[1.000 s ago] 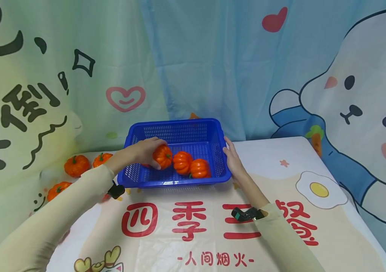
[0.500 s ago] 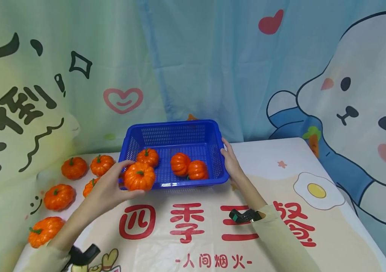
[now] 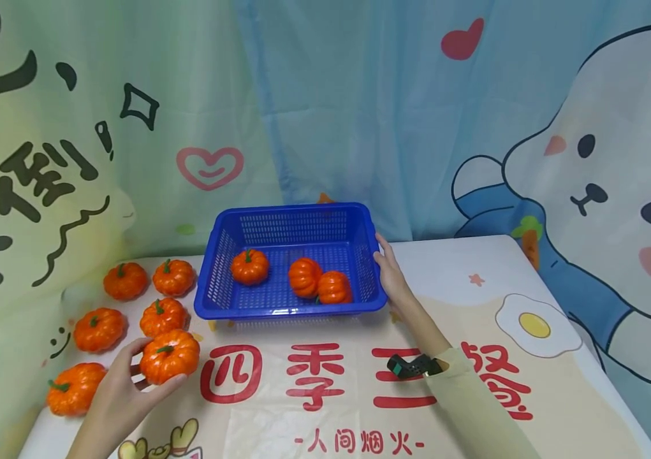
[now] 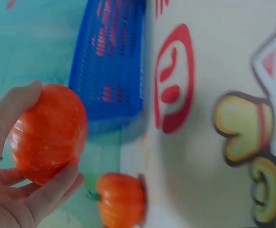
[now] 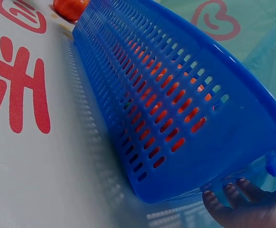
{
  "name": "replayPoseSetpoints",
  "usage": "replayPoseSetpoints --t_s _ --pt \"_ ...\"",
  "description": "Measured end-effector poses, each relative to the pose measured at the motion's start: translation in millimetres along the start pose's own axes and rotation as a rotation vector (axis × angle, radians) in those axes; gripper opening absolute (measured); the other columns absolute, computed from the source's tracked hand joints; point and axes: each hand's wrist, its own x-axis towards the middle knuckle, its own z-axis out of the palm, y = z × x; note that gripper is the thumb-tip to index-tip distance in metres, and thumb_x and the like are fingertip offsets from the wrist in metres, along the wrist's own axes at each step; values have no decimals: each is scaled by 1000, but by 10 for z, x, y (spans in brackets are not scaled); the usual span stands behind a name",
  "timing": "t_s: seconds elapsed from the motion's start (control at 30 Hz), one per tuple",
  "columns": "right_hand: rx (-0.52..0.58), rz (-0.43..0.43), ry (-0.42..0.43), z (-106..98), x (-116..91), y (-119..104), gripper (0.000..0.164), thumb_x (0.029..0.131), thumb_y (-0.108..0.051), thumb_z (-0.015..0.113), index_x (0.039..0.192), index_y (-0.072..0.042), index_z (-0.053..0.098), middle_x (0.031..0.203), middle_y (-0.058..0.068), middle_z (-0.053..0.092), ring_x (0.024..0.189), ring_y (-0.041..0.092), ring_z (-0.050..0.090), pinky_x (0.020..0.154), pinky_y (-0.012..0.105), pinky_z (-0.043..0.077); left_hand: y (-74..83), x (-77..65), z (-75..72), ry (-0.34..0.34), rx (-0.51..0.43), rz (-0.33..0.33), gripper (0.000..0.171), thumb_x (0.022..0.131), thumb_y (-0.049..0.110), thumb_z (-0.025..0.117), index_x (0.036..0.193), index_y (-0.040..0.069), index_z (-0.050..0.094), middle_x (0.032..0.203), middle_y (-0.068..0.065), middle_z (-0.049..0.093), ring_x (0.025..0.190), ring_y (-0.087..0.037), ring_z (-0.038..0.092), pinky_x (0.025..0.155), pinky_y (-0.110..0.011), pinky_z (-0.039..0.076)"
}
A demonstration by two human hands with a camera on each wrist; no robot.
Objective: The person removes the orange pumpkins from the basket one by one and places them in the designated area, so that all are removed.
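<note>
My left hand (image 3: 130, 389) holds an orange toy pumpkin (image 3: 170, 356) with a green stem, fingers and thumb around its sides. It is over the left part of the table, in front of another pumpkin (image 3: 163, 317). In the left wrist view the held pumpkin (image 4: 50, 133) shows its ribbed side, the thumb on top and fingers beneath. A blue perforated basket (image 3: 296, 313) stands at the back middle. Inside it are three pumpkins, one at the left (image 3: 249, 266) and two side by side at the right. My right hand (image 3: 392, 274) grips the basket's right end; its fingertips (image 5: 231, 192) show low at that end.
Several more pumpkins lie left of the basket, among them one at the back (image 3: 125, 281) and one near the left edge (image 3: 75, 389). The printed tablecloth (image 3: 279, 421) covers the table. A patterned curtain (image 3: 336, 127) hangs right behind the basket.
My left hand has lifted a pumpkin out of the basket and carried it left and toward me, over the table. The right hand stays at the basket's right end.
</note>
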Motion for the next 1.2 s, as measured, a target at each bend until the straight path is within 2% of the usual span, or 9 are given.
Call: replayPoseSetpoints --t_s 0.17,0.33,0.4,0.47,0.53,0.63,0.9,1.03,1.2 --pt "35 1 -19 10 -62 -108 53 106 -23 21 157 -28 6 165 4 3 149 31 14 123 52 10 -141 1 19 2 -9 -60 103 78 54 75 144 -6 24 136 -29 39 116 -43 49 86 -47 58" --pt "41 0 -29 34 -147 -246 54 106 -20 21 157 -22 5 165 6 1 151 30 8 123 51 6 -237 42 20 15 15 -92 106 76 58 74 145 -5 24 136 -30 38 112 -40 49 83 -42 58" --pt "30 9 -31 38 -158 -262 54 106 -21 21 157 -22 5 165 6 1 151 29 6 124 50 5 -297 72 11 -3 33 -121 108 77 61 72 145 -6 22 135 -31 38 108 -39 48 83 -41 56" --pt "23 15 -31 41 -163 -268 54 106 -21 21 157 -23 5 165 6 1 151 29 7 124 50 6 -367 109 2 -20 48 -162 112 76 64 70 146 -8 20 136 -32 37 109 -40 47 86 -44 54" --pt "22 16 -30 41 -161 -270 54 106 -21 21 157 -23 5 165 5 1 151 29 7 124 50 6 -438 152 -7 -48 44 -202 116 76 67 68 146 -9 17 137 -34 34 112 -43 45 94 -53 50" --pt "20 8 -31 43 -154 -270 54 106 -21 22 157 -22 5 165 6 2 151 29 8 124 51 6 -529 200 -6 -74 35 -245 120 75 72 65 146 -11 14 139 -37 31 119 -49 40 103 -64 39" --pt "22 11 -39 58 -166 -260 54 106 -21 21 157 -22 4 165 6 2 151 30 9 124 52 6 -660 203 70 -105 52 -327 128 68 76 67 147 -8 13 138 -38 33 117 -52 39 102 -68 37" --pt "26 14 -37 54 -167 -254 54 106 -22 21 157 -24 4 165 6 3 151 30 10 124 52 7 -695 194 104 -129 67 -359 129 66 78 66 147 -9 13 135 -38 33 112 -52 41 99 -68 40" --pt "5 2 -19 19 -70 -97 53 106 -26 21 156 -31 6 165 2 3 151 29 11 123 53 7 -721 179 135 -144 98 -368 128 67 77 66 144 -10 14 133 -39 34 112 -52 42 98 -67 41"
